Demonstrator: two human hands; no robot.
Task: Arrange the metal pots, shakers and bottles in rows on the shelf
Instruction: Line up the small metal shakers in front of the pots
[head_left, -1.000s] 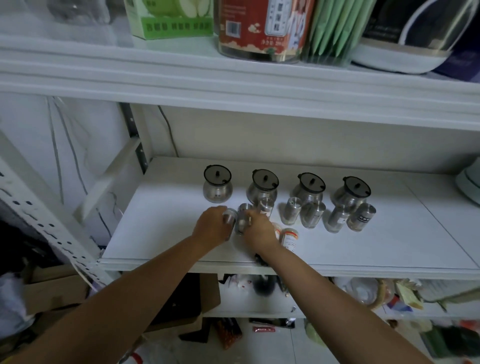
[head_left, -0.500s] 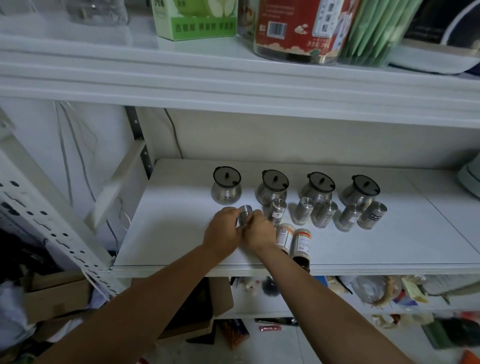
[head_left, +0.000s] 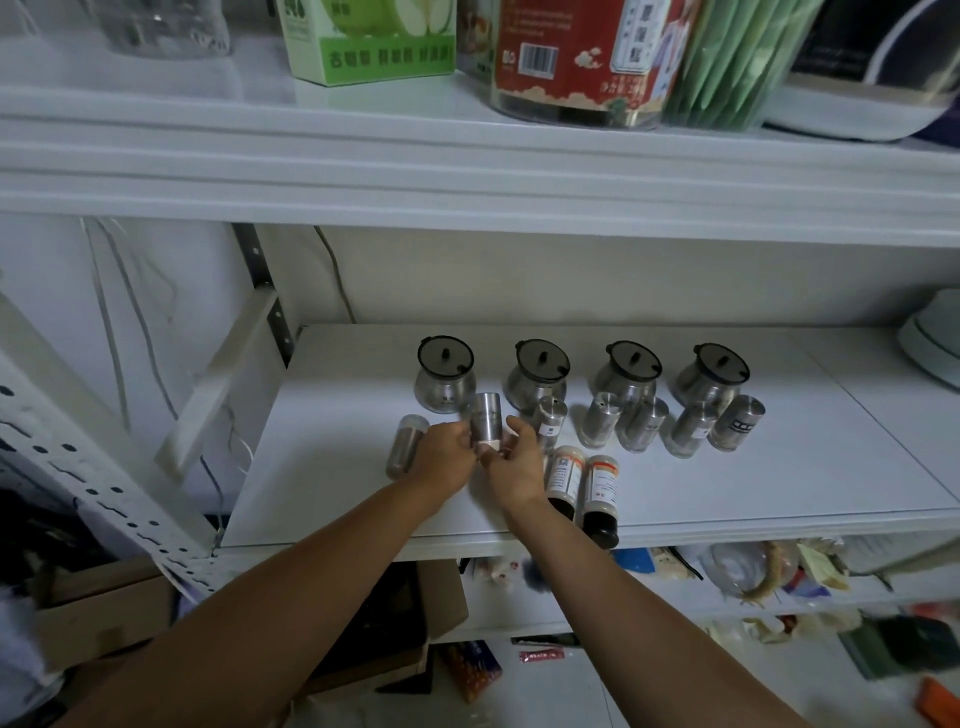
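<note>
Newly freed, side shaker (head_left: 407, 448) stands beside left hand (head_left: 444, 460), whose grip joins right hand (head_left: 517, 470) clasping middle shaker (head_left: 487, 421).

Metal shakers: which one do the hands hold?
The second shaker from the left, gripped at its base by the left hand and the right hand; the others stand ungripped.

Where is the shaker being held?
Head view, left of centre: the shaker is held between the left hand and right hand, just in front of the leftmost pot.
</note>
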